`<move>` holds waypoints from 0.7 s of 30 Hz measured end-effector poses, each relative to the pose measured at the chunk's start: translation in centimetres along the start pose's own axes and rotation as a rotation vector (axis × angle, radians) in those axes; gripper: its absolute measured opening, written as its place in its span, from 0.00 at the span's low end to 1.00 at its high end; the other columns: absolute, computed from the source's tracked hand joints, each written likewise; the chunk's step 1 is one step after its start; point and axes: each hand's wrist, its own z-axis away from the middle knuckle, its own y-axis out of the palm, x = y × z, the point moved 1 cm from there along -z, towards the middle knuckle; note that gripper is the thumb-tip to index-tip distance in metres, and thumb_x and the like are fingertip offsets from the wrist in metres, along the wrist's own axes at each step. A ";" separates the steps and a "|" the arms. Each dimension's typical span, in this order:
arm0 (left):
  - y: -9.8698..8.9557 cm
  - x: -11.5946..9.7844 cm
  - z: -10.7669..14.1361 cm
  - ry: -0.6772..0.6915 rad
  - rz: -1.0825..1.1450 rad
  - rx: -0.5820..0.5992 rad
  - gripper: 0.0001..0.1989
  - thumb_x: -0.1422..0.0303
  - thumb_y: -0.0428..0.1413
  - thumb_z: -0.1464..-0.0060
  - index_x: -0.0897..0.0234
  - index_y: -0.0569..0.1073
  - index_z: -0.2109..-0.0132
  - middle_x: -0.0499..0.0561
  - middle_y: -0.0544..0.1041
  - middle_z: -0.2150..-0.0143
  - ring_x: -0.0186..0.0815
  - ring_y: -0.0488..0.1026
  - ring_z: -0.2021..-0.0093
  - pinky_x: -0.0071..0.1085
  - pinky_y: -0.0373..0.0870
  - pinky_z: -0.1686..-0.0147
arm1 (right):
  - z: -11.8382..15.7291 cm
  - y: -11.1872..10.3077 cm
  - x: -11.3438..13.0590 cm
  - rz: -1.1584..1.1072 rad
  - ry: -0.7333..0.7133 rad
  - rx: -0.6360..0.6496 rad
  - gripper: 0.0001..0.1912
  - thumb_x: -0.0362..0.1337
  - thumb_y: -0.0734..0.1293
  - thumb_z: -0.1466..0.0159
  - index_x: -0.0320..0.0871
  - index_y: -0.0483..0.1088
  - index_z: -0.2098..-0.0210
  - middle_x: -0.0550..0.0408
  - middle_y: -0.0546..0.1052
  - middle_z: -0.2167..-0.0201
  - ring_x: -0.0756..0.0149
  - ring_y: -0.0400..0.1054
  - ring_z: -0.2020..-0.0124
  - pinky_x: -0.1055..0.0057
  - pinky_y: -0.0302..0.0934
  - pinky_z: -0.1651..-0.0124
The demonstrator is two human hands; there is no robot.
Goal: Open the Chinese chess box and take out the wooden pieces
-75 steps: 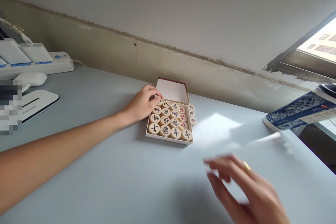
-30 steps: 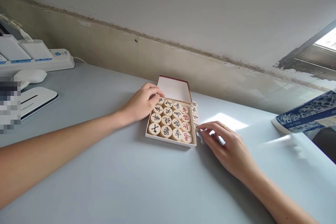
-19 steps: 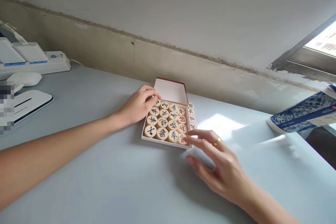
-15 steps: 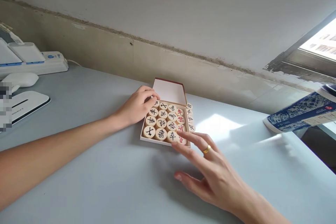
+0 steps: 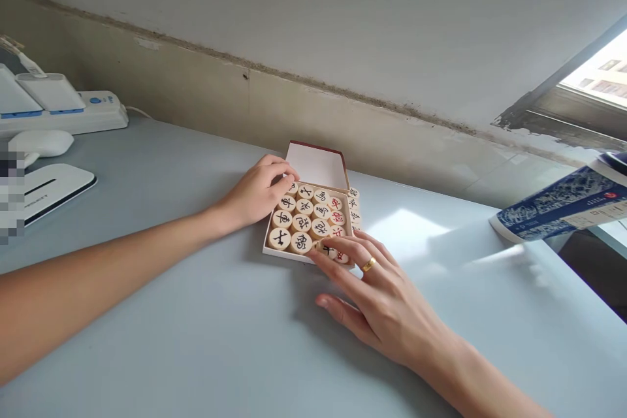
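**Two hands flank an open box of game pieces at mid-frame**

While the left hand [image 5: 257,194] rests against the left side of a shallow open box [image 5: 281,253], the right hand [image 5: 386,304] reaches in from the lower right of the frame, so the box sits between the two, just above and left of picture centre. Round wooden pieces [image 5: 300,222] fill the box in neat rows, marked with black or red characters. Its lid flap [image 5: 316,166] stands open at the far edge, toward the wall [image 5: 343,124], and the box's longer run goes from the near edge up toward that flap.

The left hand is loosely curled, fingers bent onto the box's upper left corner, touching the rim and perhaps the nearest piece. The right hand is spread flat, fingers extended, with a gold ring [image 5: 368,265] on one finger; its fingertips [image 5: 321,249] lie over the bottom row of pieces at the near right corner. Whether they press or only hover, I cannot tell. Neither hand pinches anything.

A column of loose pieces [image 5: 353,204] sits just outside the box's right wall. Nothing lies between the hands and the box. At upper left on the pale worktop [image 5: 196,339] are a white power strip [image 5: 73,119] and a white device [image 5: 53,184]; a blue patterned book [image 5: 558,206] overhangs the right edge.
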 end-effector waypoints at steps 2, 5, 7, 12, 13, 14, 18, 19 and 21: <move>0.0 0.0 0.0 0.000 -0.001 0.005 0.17 0.61 0.48 0.34 0.60 0.82 0.56 0.54 0.74 0.45 0.47 0.71 0.39 0.41 0.69 0.34 | 0.0 0.1 0.0 -0.006 0.008 -0.015 0.19 0.41 0.62 0.23 0.35 0.71 0.39 0.38 0.77 0.47 0.50 0.74 0.45 0.48 0.74 0.42; -0.1 -0.1 0.0 -0.007 -0.008 0.006 0.18 0.60 0.48 0.34 0.60 0.82 0.56 0.54 0.74 0.45 0.47 0.71 0.39 0.42 0.70 0.34 | 0.2 -0.1 -0.1 -0.041 0.016 -0.042 0.18 0.39 0.62 0.23 0.34 0.71 0.41 0.39 0.77 0.49 0.53 0.74 0.48 0.55 0.76 0.46; -0.2 -0.1 0.0 -0.012 -0.013 0.007 0.18 0.60 0.48 0.34 0.60 0.81 0.57 0.54 0.74 0.45 0.47 0.71 0.38 0.42 0.70 0.34 | 0.5 -0.4 -0.5 -0.038 0.040 -0.096 0.17 0.36 0.61 0.23 0.34 0.70 0.40 0.39 0.77 0.48 0.55 0.75 0.46 0.58 0.76 0.45; -0.3 -0.2 0.0 -0.022 -0.017 0.025 0.18 0.60 0.48 0.34 0.60 0.81 0.56 0.54 0.74 0.45 0.48 0.71 0.39 0.42 0.71 0.35 | 1.7 -0.8 -3.4 0.108 0.364 -0.117 0.21 0.42 0.58 0.21 0.36 0.72 0.38 0.35 0.77 0.42 0.53 0.79 0.49 0.56 0.79 0.50; -0.3 -0.2 0.0 -0.023 -0.016 0.026 0.17 0.60 0.48 0.35 0.60 0.81 0.57 0.54 0.74 0.45 0.48 0.71 0.39 0.43 0.71 0.35 | 1.9 -0.5 -4.0 0.103 0.425 -0.051 0.24 0.44 0.56 0.20 0.36 0.73 0.38 0.34 0.77 0.42 0.52 0.80 0.49 0.54 0.80 0.50; -0.3 -0.1 0.0 -0.023 -0.014 0.026 0.17 0.60 0.48 0.35 0.60 0.81 0.57 0.54 0.74 0.45 0.48 0.71 0.39 0.42 0.71 0.35 | 2.0 -0.3 -4.5 0.082 0.462 0.021 0.27 0.47 0.53 0.20 0.36 0.73 0.37 0.34 0.77 0.40 0.50 0.80 0.46 0.52 0.80 0.48; -0.2 0.0 0.0 -0.018 -0.004 0.022 0.18 0.60 0.48 0.34 0.60 0.82 0.55 0.55 0.74 0.44 0.48 0.71 0.38 0.42 0.71 0.35 | 2.2 0.4 -4.8 0.015 0.518 0.128 0.33 0.53 0.50 0.20 0.40 0.65 0.29 0.36 0.70 0.31 0.44 0.70 0.33 0.45 0.74 0.38; -0.1 0.1 0.0 -0.016 -0.003 0.022 0.18 0.60 0.48 0.34 0.60 0.82 0.55 0.55 0.74 0.44 0.48 0.71 0.38 0.42 0.71 0.35 | 2.2 0.4 -4.7 0.012 0.514 0.117 0.32 0.53 0.51 0.20 0.41 0.65 0.29 0.36 0.69 0.30 0.44 0.68 0.31 0.45 0.74 0.37; -0.1 0.2 0.0 -0.013 0.000 0.021 0.19 0.60 0.48 0.34 0.60 0.82 0.55 0.55 0.74 0.43 0.48 0.71 0.38 0.42 0.71 0.36 | 2.1 0.2 -4.2 0.018 0.476 0.072 0.28 0.51 0.53 0.20 0.44 0.70 0.33 0.37 0.68 0.29 0.44 0.66 0.29 0.45 0.74 0.38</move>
